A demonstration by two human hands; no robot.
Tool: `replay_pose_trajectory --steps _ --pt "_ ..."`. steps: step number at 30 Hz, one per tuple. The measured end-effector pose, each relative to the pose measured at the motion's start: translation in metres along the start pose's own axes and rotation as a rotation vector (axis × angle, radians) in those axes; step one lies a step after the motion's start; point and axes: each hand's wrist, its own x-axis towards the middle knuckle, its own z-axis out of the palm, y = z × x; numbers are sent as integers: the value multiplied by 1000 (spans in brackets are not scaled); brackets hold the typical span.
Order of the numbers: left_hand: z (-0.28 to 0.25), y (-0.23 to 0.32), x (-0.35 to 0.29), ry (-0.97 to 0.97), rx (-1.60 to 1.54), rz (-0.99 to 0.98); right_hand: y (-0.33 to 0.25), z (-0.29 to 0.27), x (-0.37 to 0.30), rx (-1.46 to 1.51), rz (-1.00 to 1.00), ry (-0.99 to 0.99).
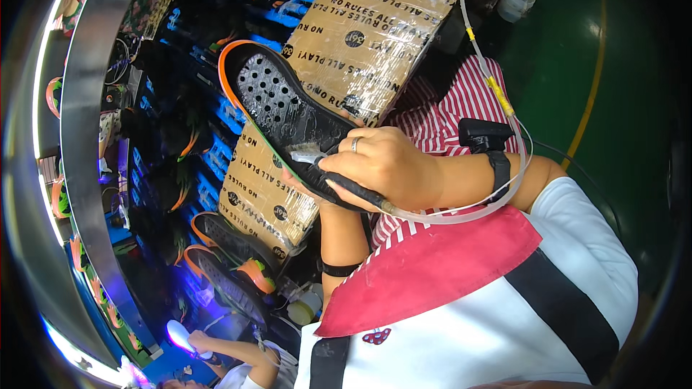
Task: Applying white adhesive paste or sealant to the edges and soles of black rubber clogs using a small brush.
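A black shoe sole with an orange and green edge lies tilted over the cardboard-covered work surface, its hollow inner side facing up. Dotted holes show at one end, and the inside has a wet shine. My left hand grips the sole from beneath, its fingers mostly hidden under it. In my right hand is a glue brush, its pale tip touching the inside of the sole. A clear tube runs from the brush's dark handle along my right forearm.
Printed brown cardboard wraps the work surface. Along the left runs a line of blue racks beside a metal rail. More soles lie at lower left, near a co-worker's hand. A white tub stands at upper right.
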Motion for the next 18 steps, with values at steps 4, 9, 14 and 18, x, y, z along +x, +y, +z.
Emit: replay_pose_trajectory --steps 4,9,14,18 --pt "-14 -7 4 -141 21 -42 3 3 -3 143 54 -73" --pt "-14 -5 6 -77 32 -17 2 -16 12 305 211 62" --pt "-14 -13 3 -76 54 -26 13 0 9 93 160 184" --pt "-13 -15 5 -87 69 -24 13 7 4 215 190 110"
